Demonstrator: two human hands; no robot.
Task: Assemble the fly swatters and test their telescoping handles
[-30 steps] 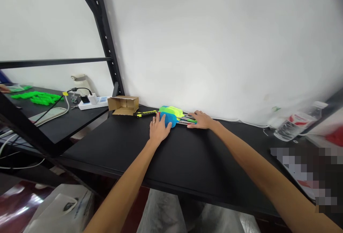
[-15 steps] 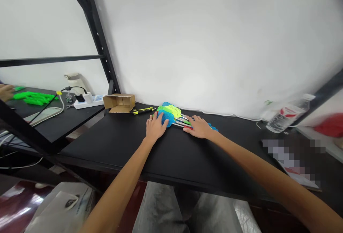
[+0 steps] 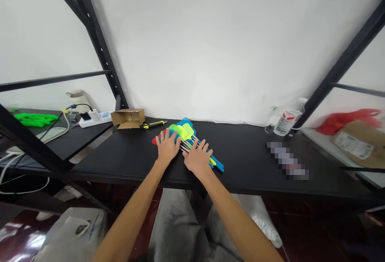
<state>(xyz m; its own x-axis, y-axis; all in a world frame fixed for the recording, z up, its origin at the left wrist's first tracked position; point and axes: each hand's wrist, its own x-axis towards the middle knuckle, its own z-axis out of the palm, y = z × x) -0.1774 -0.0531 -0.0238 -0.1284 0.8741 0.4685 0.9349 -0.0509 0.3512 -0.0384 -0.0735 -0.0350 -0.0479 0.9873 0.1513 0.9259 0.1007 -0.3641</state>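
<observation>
On black table (image 3: pixel 246 161), hands (image 3: pixel 167 148) apparently pressing swatters (image 3: pixel 185 131)

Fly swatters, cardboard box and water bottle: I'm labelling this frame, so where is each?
fly swatters (image 3: pixel 185 128), head view, on the yellow-green mesh head
cardboard box (image 3: pixel 128 117), head view, on its open top
water bottle (image 3: pixel 287 119), head view, on its label

Stood against a plain white wall (image 3: pixel 228 45), evenly lit. Black table (image 3: pixel 246 153) across the middle, framed by slanted black metal posts (image 3: pixel 90 37) at left and another post (image 3: pixel 339 65) at right. Lower black shelf (image 3: pixel 75 133) to the left, carrying a white power strip (image 3: pixel 94 118) with cables. Dark reddish glossy floor (image 3: pixel 18 234) below, catching pale reflections. Grey side shelf (image 3: pixel 327 143) at far right.
</observation>
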